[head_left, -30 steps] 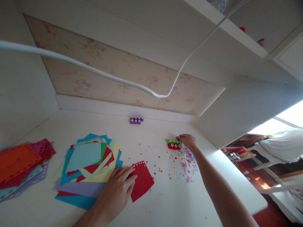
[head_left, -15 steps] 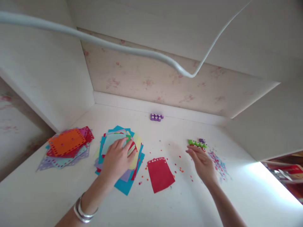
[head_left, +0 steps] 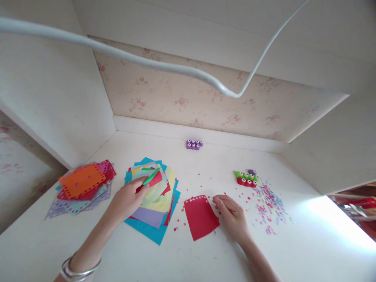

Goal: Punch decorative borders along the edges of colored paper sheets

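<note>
My left hand (head_left: 129, 197) is closed on the near left edge of a green paper sheet (head_left: 152, 176), tilted up off the stack. Red paper shows directly beneath it. Below lies the fanned stack of coloured paper (head_left: 154, 237), with blue, purple and yellow sheets. My right hand (head_left: 233, 217) rests with its fingers curled together, nothing visible in them. Its fingertips are close to the right edge of a red paper sheet (head_left: 201, 219), which has a row of small punched holes along its top.
Punched, mostly orange, red and purple sheets (head_left: 84, 180) lie at the left. Several purple paper punches (head_left: 194, 145) stand by the back wall; green and red punches (head_left: 246, 180) stand at right. Beside them is a confetti heap (head_left: 270, 203). A white cable (head_left: 176, 67) crosses overhead.
My left hand has drawn back left and lifted the green sheet's edge. My right hand has come left and nearer, from the red punches to beside the red sheet.
</note>
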Action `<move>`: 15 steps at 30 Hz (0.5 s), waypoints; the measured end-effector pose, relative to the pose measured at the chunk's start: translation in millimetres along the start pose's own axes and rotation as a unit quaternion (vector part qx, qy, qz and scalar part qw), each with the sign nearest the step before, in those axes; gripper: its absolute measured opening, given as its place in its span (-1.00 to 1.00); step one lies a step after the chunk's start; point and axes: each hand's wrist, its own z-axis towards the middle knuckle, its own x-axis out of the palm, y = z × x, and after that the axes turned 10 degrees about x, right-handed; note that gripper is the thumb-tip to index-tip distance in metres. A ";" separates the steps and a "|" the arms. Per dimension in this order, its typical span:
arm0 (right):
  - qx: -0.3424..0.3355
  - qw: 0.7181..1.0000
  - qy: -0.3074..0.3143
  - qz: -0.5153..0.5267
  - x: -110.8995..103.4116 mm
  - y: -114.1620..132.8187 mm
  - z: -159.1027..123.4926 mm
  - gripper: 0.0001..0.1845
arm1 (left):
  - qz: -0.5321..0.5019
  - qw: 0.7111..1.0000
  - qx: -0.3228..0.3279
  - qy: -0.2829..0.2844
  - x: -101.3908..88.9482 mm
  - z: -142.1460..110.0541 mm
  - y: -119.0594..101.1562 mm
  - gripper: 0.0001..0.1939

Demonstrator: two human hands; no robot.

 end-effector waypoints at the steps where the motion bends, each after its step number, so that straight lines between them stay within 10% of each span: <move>1: -0.001 1.000 0.003 -0.007 -0.2 -0.2 -0.6 -0.63 | -0.008 1.000 0.004 -0.005 -0.6 0.5 0.6 -0.61; 8: -0.016 0.999 0.017 -0.039 3.0 3.1 -1.3 -0.61 | 0.107 0.989 -0.001 -0.101 -2.6 -2.5 -3.3 -0.60; 15: -0.018 0.998 0.013 -0.050 2.2 1.8 -2.3 -0.63 | 0.174 0.967 0.148 -0.117 15.4 -7.5 6.3 -0.58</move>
